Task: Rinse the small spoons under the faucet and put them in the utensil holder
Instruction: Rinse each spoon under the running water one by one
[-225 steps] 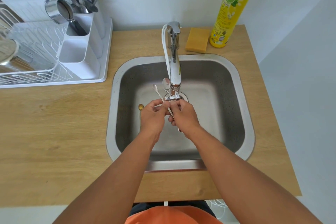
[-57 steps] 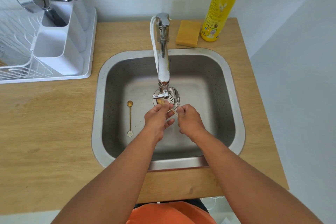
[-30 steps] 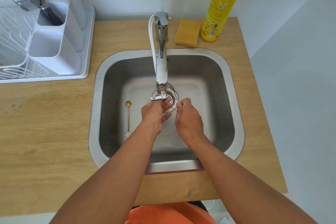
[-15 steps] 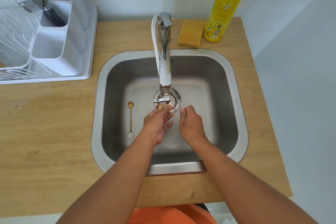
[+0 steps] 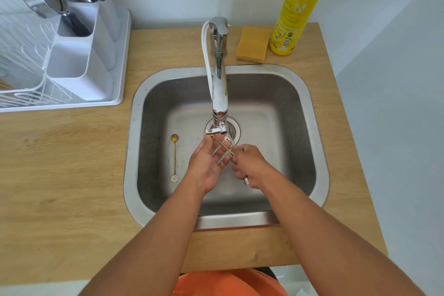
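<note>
A wooden counter (image 5: 72, 175) fills most of the head view, with a steel sink (image 5: 134, 151) sunk into its middle. At the back left a white rack (image 5: 31, 94) stands on the counter; the white holder (image 5: 79, 60) sits in its right side, its rear compartments filled with cutlery and a steel strainer, its nearest compartment showing nothing inside. A yellow bottle (image 5: 298, 7) stands upright at the back right, with a yellow sponge (image 5: 253, 43) lying just to its left. The faucet (image 5: 218, 74) rises behind the sink and arches forward, its outlet over the drain (image 5: 234, 127).

Both forearms reach in from below. The left hand (image 5: 207, 163) is spread open, palm up, fingers pointing toward the outlet; it grips nothing. The right hand (image 5: 249, 163) is curled closed around spoon handles, a white handle tip poking out below the fist. A thin gold spoon (image 5: 222, 144) runs from that fist up to the left, its far end resting on the left fingertips just under the outlet. A silver spoon (image 5: 229, 138) also sticks out of the fist, its bowl over the drain. Whether water is running I cannot tell.

A second gold spoon (image 5: 174, 156) lies on the sink floor left of the hands, bowl away from the person, a small white flower at its near end.
</note>
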Available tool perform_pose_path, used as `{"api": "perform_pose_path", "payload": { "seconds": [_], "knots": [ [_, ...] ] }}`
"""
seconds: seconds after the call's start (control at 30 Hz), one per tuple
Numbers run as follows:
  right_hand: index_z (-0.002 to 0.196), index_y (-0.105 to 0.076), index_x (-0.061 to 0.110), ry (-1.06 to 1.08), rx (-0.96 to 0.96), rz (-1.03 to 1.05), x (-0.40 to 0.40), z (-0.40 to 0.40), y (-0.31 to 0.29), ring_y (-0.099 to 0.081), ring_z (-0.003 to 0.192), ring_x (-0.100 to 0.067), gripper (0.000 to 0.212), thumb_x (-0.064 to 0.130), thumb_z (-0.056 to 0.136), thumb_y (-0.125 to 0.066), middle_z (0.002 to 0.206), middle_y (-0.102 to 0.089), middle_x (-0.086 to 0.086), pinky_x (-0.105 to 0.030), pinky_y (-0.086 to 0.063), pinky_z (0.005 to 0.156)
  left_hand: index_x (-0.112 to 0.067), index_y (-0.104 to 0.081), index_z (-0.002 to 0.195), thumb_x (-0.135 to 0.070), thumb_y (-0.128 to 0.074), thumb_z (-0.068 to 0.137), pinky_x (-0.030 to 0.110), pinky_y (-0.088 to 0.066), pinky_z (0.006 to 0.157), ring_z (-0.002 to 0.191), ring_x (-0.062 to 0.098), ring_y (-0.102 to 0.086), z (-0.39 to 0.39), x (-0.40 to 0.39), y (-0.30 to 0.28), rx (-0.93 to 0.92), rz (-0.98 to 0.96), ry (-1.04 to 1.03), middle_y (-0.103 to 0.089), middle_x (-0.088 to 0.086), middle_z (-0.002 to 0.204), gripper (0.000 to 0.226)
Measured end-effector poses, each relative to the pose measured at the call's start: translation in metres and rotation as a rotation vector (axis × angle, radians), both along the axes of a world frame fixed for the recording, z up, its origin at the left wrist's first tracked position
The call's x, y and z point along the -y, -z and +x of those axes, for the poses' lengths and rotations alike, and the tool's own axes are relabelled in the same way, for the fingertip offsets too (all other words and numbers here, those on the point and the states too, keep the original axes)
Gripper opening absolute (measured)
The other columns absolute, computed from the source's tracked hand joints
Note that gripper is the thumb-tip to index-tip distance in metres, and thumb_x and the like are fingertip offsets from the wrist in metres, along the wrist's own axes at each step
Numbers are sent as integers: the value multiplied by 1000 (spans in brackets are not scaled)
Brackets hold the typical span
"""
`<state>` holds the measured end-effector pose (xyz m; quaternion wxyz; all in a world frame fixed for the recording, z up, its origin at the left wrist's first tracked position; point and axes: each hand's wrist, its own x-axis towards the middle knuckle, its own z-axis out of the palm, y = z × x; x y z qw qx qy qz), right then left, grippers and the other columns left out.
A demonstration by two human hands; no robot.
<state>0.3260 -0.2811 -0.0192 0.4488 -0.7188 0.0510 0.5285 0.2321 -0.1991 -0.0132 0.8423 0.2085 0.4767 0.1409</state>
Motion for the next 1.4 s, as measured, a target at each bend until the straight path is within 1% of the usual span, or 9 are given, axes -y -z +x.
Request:
{"api": "perform_pose_path", "payload": {
  "seconds": [0.1, 0.23, 0.43, 0.57, 0.87, 1.0, 1.1, 1.17, 1.4],
  "knots": [
    [92, -50, 13, 56, -169, 32, 3, 6, -3, -32, 37, -6, 19, 20, 110, -49, 63, -47, -1, -15, -21, 34, -24, -61, 138, -35, -50, 109, 28, -51, 77, 78, 5, -73, -2, -6, 3, 13, -21, -79, -79, -7, 93, 33],
    [94, -51, 12, 57, -210, 57, 7, 3, -5, -41, 40, -8, 18, 20, 110, -48, 57, -52, 0, -16, -31, 35, -27, -62, 129, -25, -59, 106, 24, -57, 61, 72, 6, -72, 0, -10, 3, 2, 11, -99, -78, -6, 85, 23],
    [97, -55, 13, 31, 14, 47, 12, -3, 2, -54, 48, -14, 15, 18, 107, -45, 77, -58, -8, -26, -49, 43, -14, -73, 122, -21, -63, 105, 23, -57, 55, 72, 6, -74, 2, -13, 4, -243, 258, -62, -83, -5, 92, 22],
    [100, -56, 15, 33, 49, 90, 14, -4, 3, -57, 45, -14, 13, 17, 105, -45, 81, -58, -8, -27, -50, 44, -12, -74, 114, -16, -65, 103, 21, -57, 55, 63, 2, -69, 6, -13, 4, -345, 427, -78, -81, -7, 79, 15],
    [91, -55, 15, -36, 383, 15, 1, -8, -1, -51, 36, -12, 25, 32, 107, -44, 79, -68, -10, -21, -37, 34, -23, -77, 109, -20, -83, 89, 32, -61, 78, 92, 11, -78, 15, 12, -3, -295, 332, 89, -83, -6, 95, 21],
    [91, -55, 14, -39, 501, 10, -4, -7, -5, -61, 69, -26, 23, 27, 106, -43, 92, -70, -13, -47, -58, 65, -25, -75, 109, -22, -86, 86, 31, -56, 76, 96, 12, -78, 9, 8, -7, -293, 345, 172, -83, -8, 95, 25],
    [87, -52, 16, -57, 608, 32, -9, -8, -9, -62, 75, -25, 25, 28, 108, -43, 87, -67, -7, -41, -55, 66, -26, -75, 108, -26, -85, 87, 32, -58, 78, 100, 16, -78, 2, 9, -7, -316, 358, 187, -83, -6, 97, 24],
    [89, -52, 15, -74, 654, 37, -13, -11, -11, -59, 75, -20, 25, 28, 108, -43, 85, -65, -4, -33, -45, 63, -27, -76, 107, -29, -84, 88, 32, -57, 74, 99, 19, -76, -2, 8, -6, -327, 342, 169, -83, -4, 101, 20],
    [97, -53, 11, -151, 703, 24, -26, -16, -21, -61, 79, -29, 24, 28, 109, -40, 92, -67, -11, -44, -49, 69, -22, -76, 108, -25, -67, 101, 31, -59, 71, 81, 10, -70, 1, -15, -11, -325, 320, 41, -80, -6, 88, 12]
  ]
}}
